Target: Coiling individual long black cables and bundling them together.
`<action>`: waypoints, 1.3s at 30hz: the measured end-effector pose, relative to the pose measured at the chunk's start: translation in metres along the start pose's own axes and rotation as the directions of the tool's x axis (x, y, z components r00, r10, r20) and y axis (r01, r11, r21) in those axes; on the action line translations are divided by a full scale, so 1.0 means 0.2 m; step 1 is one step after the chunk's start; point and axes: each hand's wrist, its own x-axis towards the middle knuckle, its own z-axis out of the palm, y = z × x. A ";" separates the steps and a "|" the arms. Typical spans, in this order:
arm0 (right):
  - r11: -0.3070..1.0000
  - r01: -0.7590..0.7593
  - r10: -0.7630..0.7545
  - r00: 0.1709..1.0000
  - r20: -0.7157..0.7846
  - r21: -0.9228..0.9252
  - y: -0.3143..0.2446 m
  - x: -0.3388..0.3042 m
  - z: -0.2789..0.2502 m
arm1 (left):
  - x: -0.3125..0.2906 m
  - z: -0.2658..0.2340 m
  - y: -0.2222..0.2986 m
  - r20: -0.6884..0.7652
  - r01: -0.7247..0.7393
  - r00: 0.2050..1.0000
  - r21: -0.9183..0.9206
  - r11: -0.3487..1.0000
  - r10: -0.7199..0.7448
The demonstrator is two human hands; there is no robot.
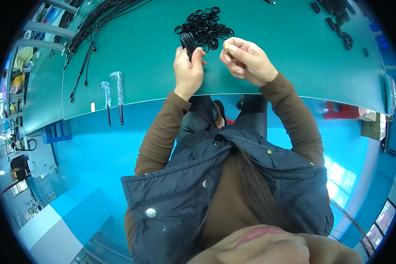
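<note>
My left hand [188, 75] is closed around a folded bundle of black cable [188, 41], held upright over the near part of the green table. To its right, my right hand [249, 62] has thumb and forefinger pinched together. Something small and yellowish shows at those fingertips, too small to make out. Just beyond both hands lies a loose pile of small black rings [205, 25], partly hidden behind the cable bundle.
Long black cables [90, 31] spread over the table's far left. Two dark-handled sticks with whitish wrapped ends [119, 81] lie by the left front edge. More black coiled pieces [334, 24] sit at far right. A red stool [339, 111] stands below the table's right side.
</note>
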 end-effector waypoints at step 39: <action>0.941 0.089 -0.095 0.996 -0.002 -0.327 0.03 -0.14 0.02 | -0.08 -0.02 0.03 0.141 0.180 0.975 -0.053 0.982 -0.171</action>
